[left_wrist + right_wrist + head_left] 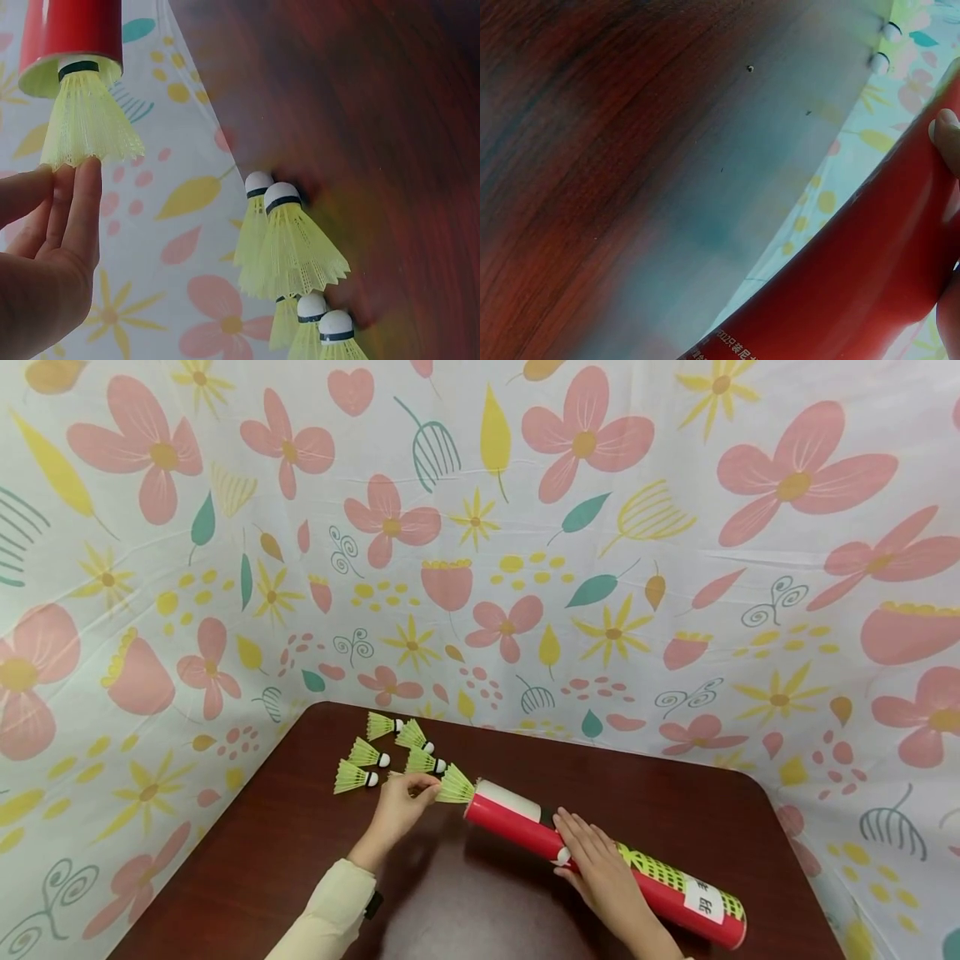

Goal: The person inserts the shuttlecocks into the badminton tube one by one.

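Observation:
A yellow shuttlecock (pixel 86 120) has its white, black-banded cork end inside the mouth of a red tube (pixel 517 827). My left hand (pixel 402 810) pinches the skirt's edge between thumb and fingers, as the left wrist view shows closely. Around the tube's middle my right hand (pixel 603 877) grips with the fingers over the top and the thumb on the near side. The tube lies slanted, its open end toward the left hand. It has a white panel, a yellow net pattern and a white label (pixel 703 902) near its far right end.
Several yellow shuttlecocks (pixel 363 752) lie in a loose group at the dark brown table's (pixel 262 852) back left, just beyond the left hand. A flower-printed cloth (pixel 480 527) hangs behind and beside the table.

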Demonstrator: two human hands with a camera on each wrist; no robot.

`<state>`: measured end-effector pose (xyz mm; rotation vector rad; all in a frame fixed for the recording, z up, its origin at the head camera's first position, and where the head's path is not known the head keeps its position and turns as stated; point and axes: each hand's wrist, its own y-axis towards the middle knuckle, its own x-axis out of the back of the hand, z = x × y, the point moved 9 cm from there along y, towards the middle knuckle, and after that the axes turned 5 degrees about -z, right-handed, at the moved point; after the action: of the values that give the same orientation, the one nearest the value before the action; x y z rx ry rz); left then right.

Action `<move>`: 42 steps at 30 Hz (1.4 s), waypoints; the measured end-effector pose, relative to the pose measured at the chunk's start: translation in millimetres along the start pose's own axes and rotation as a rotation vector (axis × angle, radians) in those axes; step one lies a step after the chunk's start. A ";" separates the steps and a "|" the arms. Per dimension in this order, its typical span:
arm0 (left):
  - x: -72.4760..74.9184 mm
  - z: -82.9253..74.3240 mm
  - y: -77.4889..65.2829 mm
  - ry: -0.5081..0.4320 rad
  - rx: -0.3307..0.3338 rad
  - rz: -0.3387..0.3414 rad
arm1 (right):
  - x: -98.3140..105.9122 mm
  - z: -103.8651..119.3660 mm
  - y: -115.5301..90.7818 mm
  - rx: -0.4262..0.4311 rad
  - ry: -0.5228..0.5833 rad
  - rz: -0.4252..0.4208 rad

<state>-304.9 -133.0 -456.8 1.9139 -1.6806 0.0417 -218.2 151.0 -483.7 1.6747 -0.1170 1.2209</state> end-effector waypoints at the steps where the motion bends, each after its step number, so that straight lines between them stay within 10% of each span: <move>1: -1.9 0.3 -0.6 -0.008 0.004 0.009 | -0.1 0.3 0.1 0.002 0.002 -0.002; 42: -42.2 -3.4 -13.3 -0.075 -0.051 0.177 | -9.3 3.3 -3.3 0.009 -0.025 0.030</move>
<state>-300.1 -93.2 -475.8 1.7441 -1.8793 -0.0039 -218.6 146.0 -492.7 1.7021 -0.1526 1.2243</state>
